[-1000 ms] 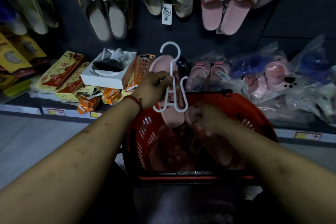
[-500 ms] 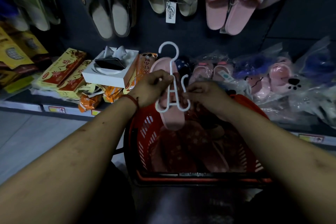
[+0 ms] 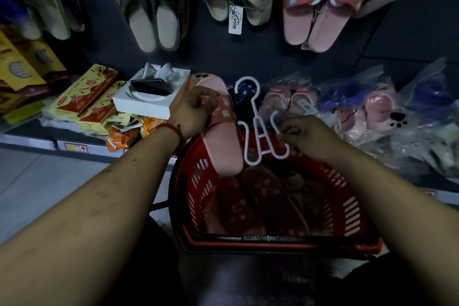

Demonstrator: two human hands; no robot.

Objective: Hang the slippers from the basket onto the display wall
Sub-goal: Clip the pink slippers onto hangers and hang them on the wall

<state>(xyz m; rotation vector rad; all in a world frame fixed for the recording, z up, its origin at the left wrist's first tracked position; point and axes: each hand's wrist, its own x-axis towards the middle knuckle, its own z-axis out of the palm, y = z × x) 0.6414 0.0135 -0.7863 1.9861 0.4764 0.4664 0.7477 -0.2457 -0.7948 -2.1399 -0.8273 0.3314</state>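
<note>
A left hand (image 3: 192, 117) grips one pink slipper (image 3: 223, 154) by its red printed strap, holding it above the far left edge of the red basket (image 3: 196, 196). Just beside it, the right hand (image 3: 306, 135) pinches the lower right arm of a single white hanger (image 3: 257, 120) in curled fingertips. The hanger's hook points up towards the dark display wall (image 3: 211, 57).

Slipper and hanger sit side by side and do not appear joined, so the step in hand looks like fitting the slipper onto the hanger. The next move probably calls for threading a hanger arm under the strap. A matching slipper would then come out of the basket, and the hook would go up to the wall.

More dark red slippers (image 3: 263, 196) lie heaped in the basket. At least three can be made out, but the dim light hides the exact number.

Three pairs already hang in plain view, each on its own white hanger: a brown bear pair (image 3: 151, 15), a beige pair (image 3: 216, 0) and a pink pair (image 3: 320, 25). Parts of others show at the left and right edges.

Along the shelf (image 3: 74, 146) below, bagged slippers (image 3: 377, 112) fill the right end, and one white box (image 3: 146, 104) sits among yellow cartons towards the left.
</note>
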